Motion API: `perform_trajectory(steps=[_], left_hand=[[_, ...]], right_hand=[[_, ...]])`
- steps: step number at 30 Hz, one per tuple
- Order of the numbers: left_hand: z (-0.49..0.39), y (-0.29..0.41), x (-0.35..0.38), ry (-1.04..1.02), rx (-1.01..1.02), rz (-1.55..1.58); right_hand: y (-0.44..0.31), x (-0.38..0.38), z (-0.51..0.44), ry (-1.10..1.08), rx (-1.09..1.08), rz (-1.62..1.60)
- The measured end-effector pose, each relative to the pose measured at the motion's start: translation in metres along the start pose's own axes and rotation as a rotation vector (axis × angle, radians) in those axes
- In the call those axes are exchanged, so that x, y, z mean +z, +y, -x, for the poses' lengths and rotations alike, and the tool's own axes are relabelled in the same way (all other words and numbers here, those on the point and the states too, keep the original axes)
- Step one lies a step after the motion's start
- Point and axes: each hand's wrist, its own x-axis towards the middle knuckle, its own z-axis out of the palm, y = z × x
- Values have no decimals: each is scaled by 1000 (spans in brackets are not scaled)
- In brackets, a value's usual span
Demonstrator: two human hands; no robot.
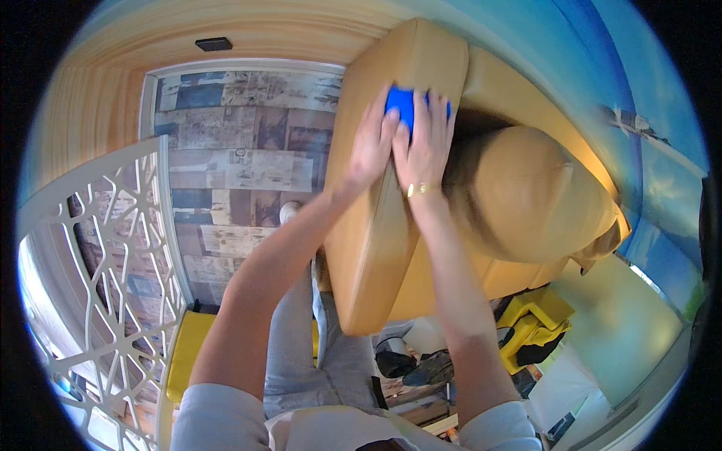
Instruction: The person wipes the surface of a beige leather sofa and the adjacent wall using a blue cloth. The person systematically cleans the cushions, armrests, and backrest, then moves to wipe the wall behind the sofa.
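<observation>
Both my hands are on the armrest [364, 248] of a tan leather-look sofa, near its far end. Under the spread fingers of my right hand [426, 141] lies a bright blue cloth or sponge [401, 104]; the picture does not settle which. My left hand [372, 138] grips its left side, with the thumb against the blue material. The two thumbs are close together. Fingers hide part of the blue piece. A gold-coloured bracelet [418, 189] circles my right wrist. Right of the armrest, a large tan cushion [524, 191] leans on the sofa.
At left stands a white lattice partition [135, 214] beside patchwork wood-look flooring [242, 121]. A yellow padded seat [189, 352] is at lower left. Yellow-and-black items [533, 332] lie beyond the sofa's near end at right. A sky-printed wall [609, 73] runs behind the sofa.
</observation>
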Motion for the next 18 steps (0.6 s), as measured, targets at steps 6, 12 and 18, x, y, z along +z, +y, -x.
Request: perform_trajectory(steps=[6, 12, 18], left_hand=[[-70, -4, 2, -59, -105, 173], [29, -10, -17, -76, -141, 187], [216, -1, -42, -178, -251, 126]], right_hand=[[6, 21, -60, 103, 52, -46], [-27, -7, 29, -58, 12, 4], [-78, -56, 198, -239, 104, -135]])
